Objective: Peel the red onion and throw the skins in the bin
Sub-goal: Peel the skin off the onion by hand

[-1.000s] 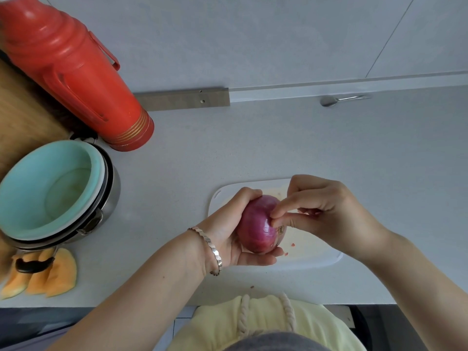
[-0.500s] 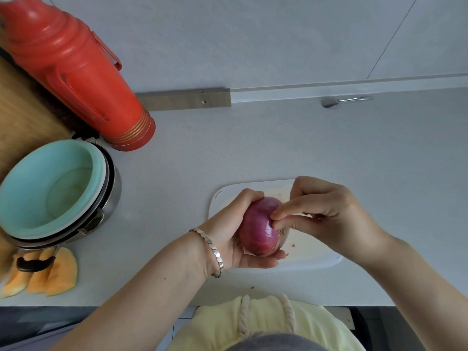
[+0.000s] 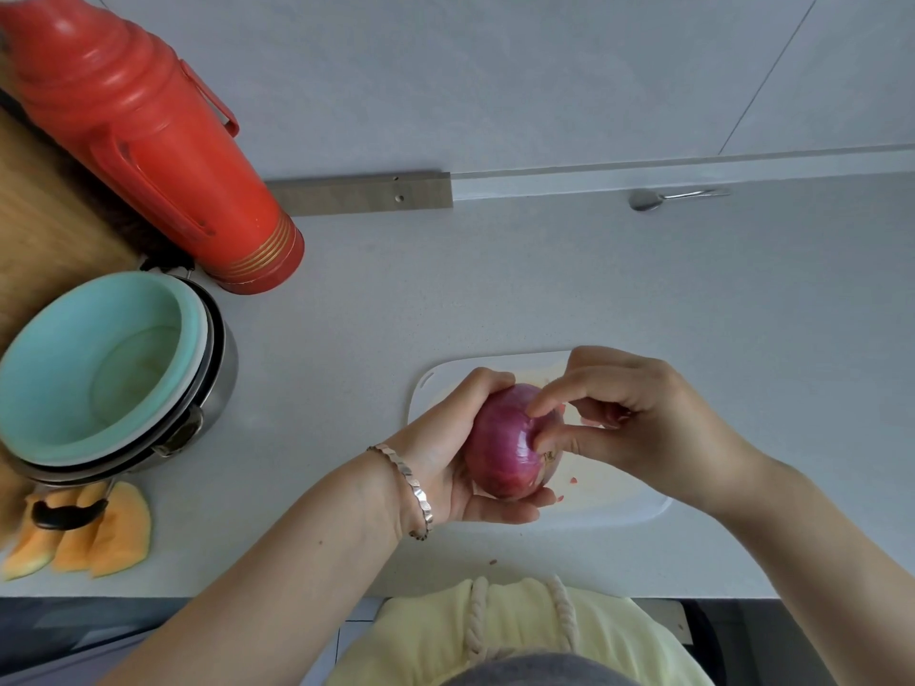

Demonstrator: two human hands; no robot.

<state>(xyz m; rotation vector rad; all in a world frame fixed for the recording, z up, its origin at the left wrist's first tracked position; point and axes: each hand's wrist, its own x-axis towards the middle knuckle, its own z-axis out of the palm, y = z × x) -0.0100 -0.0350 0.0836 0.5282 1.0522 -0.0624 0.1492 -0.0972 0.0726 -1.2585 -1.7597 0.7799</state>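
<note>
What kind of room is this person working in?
Most likely a home kitchen: a red onion is held over a white cutting board on a pale countertop, with a metal pot and melon slices at the left.

Glossy red onion (image 3: 505, 445), matt speckled counter (image 3: 544, 289), shiny plastic flask (image 3: 148, 136).

Text, labels, numbers: none that I can read from here.
Red flask (image 3: 148, 141): no legible brand or marking on the side that shows.
</note>
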